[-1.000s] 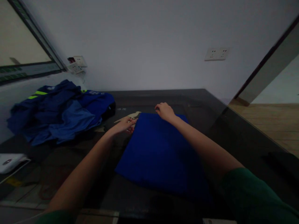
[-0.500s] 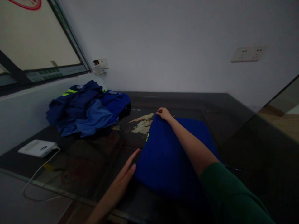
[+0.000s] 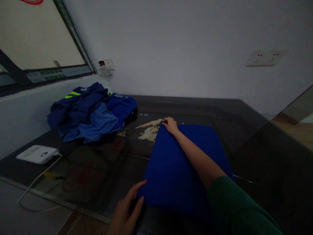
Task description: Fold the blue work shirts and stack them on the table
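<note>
The blue cloth point(image 3: 171, 176) lay flattened on the dark table point(image 3: 244, 130); the clothes heap point(image 3: 88, 112) lay crumpled.
Your right hand point(image 3: 170, 125) pinched the cloth's far-left corner; your left hand point(image 3: 124, 209), fingers parted, met its near-left corner.

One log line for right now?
left hand: at blue garment, near-left corner | right hand: holding its far-left corner | clothes pile: on table, left
</note>
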Demonstrator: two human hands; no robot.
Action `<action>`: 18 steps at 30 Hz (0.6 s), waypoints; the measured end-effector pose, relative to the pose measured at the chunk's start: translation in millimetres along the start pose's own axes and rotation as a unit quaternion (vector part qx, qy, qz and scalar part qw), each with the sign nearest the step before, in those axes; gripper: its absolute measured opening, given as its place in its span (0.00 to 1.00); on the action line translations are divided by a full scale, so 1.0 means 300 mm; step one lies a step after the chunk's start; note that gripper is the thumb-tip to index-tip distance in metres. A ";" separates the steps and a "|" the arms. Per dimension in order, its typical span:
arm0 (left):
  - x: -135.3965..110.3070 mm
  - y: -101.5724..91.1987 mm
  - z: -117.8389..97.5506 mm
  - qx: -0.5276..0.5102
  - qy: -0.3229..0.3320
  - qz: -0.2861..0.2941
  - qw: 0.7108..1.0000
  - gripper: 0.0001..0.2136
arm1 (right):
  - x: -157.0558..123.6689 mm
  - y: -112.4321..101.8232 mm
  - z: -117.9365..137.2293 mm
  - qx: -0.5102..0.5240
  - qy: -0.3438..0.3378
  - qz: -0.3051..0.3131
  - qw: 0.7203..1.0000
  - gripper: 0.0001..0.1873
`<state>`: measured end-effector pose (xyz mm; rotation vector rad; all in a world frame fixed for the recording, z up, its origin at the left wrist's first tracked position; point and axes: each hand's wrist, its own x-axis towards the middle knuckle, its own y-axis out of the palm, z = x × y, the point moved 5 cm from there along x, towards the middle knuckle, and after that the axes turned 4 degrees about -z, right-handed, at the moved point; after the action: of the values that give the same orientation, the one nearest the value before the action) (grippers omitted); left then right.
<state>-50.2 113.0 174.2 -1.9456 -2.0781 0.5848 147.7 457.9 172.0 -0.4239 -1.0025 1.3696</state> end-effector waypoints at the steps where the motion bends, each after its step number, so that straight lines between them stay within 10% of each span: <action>1: -0.005 -0.002 -0.007 0.011 0.014 -0.006 1.000 0.18 | -0.002 0.001 0.007 -0.010 -0.003 0.004 1.000 0.05; 9: -0.022 -0.010 -0.070 0.093 0.147 -0.023 0.985 0.14 | 0.028 -0.046 0.049 -0.027 -0.009 0.001 1.000 0.08; 18: -0.027 -0.010 -0.061 0.119 0.148 -0.028 0.981 0.14 | 0.009 -0.039 0.078 -0.059 0.005 0.030 0.998 0.08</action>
<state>-44.3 107.3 192.7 -1.7168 -1.7861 0.4740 136.0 451.0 194.6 -0.5518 -1.0736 1.3653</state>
